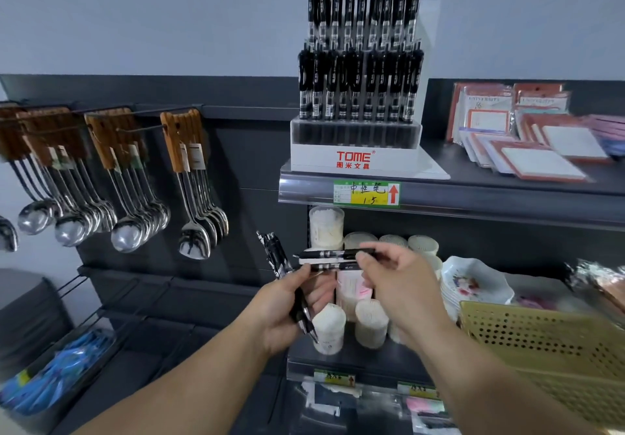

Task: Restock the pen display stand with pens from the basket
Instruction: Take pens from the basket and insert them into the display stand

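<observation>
pens (pixel 333 258) pinched between both hands, below the stand (pixel 355 150).

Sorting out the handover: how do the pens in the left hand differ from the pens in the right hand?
The left-hand pens slant steeply, tips down, wrapped mid-barrel by the left hand. The right-hand pens lie level, pinched near one end by the right hand. Both are black.

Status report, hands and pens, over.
Left hand grips a bunch of pens. Right hand pinches two more pens, held level. Pen display stand above, both rows look full. Nothing blocks it.
</observation>
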